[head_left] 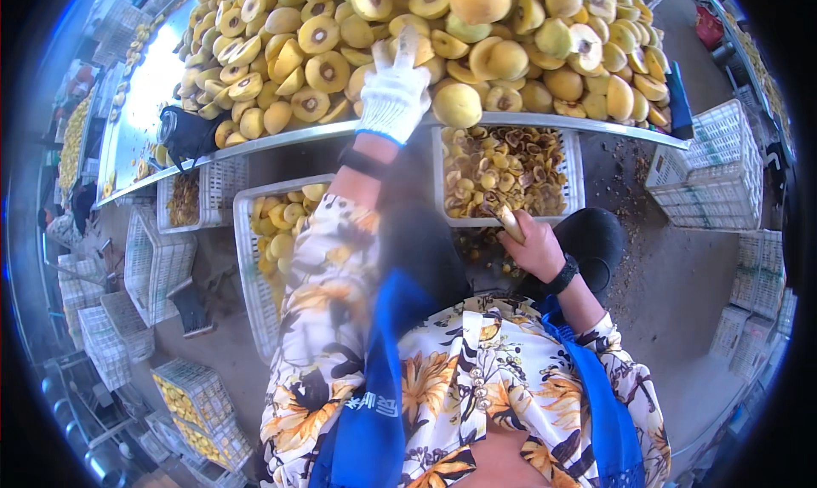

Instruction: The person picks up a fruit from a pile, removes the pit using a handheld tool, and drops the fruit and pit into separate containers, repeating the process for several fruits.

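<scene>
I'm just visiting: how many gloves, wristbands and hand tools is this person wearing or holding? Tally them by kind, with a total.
Gloves: 1, white, on the left hand
Wristbands: 2, black, one on each wrist
Tools: 1, pale-handled, in the right hand
Total: 4

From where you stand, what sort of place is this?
Probably a fruit-processing workshop: yellow fruit, much of it halved, is heaped on a metal-edged table, a crate of scraps sits below, and more white crates stand around.
</scene>
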{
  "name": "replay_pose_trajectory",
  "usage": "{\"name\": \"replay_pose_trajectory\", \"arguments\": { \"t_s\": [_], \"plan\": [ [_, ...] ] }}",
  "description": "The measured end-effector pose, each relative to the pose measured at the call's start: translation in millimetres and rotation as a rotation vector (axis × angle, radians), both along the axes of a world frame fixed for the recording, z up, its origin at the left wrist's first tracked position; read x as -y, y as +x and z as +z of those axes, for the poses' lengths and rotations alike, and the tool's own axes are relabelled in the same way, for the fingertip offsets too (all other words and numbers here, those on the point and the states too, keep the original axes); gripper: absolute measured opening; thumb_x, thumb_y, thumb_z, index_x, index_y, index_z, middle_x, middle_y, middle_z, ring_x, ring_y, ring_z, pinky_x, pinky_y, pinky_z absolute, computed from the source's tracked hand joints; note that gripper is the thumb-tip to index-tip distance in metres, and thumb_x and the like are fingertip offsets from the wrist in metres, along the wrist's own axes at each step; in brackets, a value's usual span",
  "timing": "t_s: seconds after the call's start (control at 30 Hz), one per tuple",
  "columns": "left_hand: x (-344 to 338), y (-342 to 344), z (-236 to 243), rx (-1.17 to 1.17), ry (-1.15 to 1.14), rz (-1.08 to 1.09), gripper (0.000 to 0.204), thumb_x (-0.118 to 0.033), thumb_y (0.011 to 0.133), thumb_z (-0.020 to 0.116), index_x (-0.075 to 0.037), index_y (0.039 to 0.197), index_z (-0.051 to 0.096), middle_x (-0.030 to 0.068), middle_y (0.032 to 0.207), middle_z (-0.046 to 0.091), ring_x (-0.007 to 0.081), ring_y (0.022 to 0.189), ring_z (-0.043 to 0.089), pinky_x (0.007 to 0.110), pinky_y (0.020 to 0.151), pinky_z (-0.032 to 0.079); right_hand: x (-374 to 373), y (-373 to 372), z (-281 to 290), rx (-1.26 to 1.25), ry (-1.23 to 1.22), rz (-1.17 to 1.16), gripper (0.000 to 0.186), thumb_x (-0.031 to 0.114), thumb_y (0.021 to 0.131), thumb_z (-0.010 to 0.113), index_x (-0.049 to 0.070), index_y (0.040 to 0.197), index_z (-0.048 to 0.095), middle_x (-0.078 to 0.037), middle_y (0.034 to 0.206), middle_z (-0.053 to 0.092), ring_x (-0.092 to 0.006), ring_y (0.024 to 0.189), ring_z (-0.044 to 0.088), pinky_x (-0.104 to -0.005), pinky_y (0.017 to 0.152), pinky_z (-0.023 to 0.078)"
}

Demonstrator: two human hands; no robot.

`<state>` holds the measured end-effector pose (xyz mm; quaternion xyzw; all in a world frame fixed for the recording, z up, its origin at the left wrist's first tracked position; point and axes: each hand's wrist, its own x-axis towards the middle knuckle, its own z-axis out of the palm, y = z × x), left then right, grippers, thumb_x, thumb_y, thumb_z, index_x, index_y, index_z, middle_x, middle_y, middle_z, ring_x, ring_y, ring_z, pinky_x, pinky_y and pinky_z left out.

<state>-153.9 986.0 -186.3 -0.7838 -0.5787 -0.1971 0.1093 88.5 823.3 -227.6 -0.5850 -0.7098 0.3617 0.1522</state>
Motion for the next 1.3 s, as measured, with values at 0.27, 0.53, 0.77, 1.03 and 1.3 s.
{"name": "replay_pose_trajectory", "arguments": {
  "t_s": [0.27, 0.53, 0.77, 1.03, 1.3],
  "plan": [
    [23, 13, 14, -0.025, -0.327, -0.057, 0.019, -0.020, 0.063, 0.063, -0.010, 0.079, 0.059, 0.0100, 0.133, 0.035, 0.0332, 0.102, 0.051, 0.042, 0.078, 0.047, 7, 15, 2, -0.112, 0.136, -0.007, 0.023, 0.017, 0.074, 0.061, 0.003, 0.090, 0.052, -0.022, 0.069, 0.056, -0.0385, 0.069, 0.057, -0.0384, 0.058, 0.045],
    [25, 21, 15, 0.356, -0.346, 0.021, 0.034, -0.031, 0.062, 0.066, -0.006, 0.084, 0.065, 0.0105, 0.118, 0.051, 0.0290, 0.098, 0.054, 0.033, 0.084, 0.043, 15, 30, 26, -0.163, 0.204, -0.106, 0.023, 0.018, 0.073, 0.062, 0.002, 0.085, 0.050, -0.021, 0.065, 0.054, -0.0384, 0.066, 0.056, -0.0369, 0.056, 0.044],
    [70, 50, 17, 2.253, -0.702, -0.197, 0.038, -0.026, 0.079, 0.061, 0.000, 0.103, 0.049, 0.0151, 0.090, 0.059, 0.0317, 0.079, 0.059, 0.048, 0.062, 0.053, 4, 33, 28, -0.247, 0.361, -0.282, 0.035, 0.020, 0.075, 0.061, 0.001, 0.102, 0.051, -0.018, 0.070, 0.058, -0.0306, 0.060, 0.057, -0.0355, 0.055, 0.046],
    [137, 112, 7, 1.931, -0.662, -0.233, 0.049, -0.048, 0.086, 0.046, -0.003, 0.102, 0.053, 0.0077, 0.090, 0.058, 0.0160, 0.078, 0.058, 0.027, 0.068, 0.048, -14, 5, 45, -1.257, -0.331, -0.165, 0.027, 0.022, 0.085, 0.054, 0.002, 0.104, 0.053, -0.002, 0.077, 0.058, -0.0079, 0.063, 0.056, -0.0209, 0.053, 0.043],
    [144, 104, 0, 2.408, -1.023, -0.017, 0.070, -0.067, 0.077, 0.041, -0.005, 0.108, 0.052, 0.0095, 0.099, 0.057, 0.0231, 0.088, 0.057, 0.035, 0.074, 0.048, -18, 1, 46, -0.221, 0.819, 0.128, 0.038, 0.021, 0.069, 0.071, 0.011, 0.103, 0.056, -0.011, 0.093, 0.060, -0.0271, 0.080, 0.060, -0.0308, 0.069, 0.049]
  ]
}}
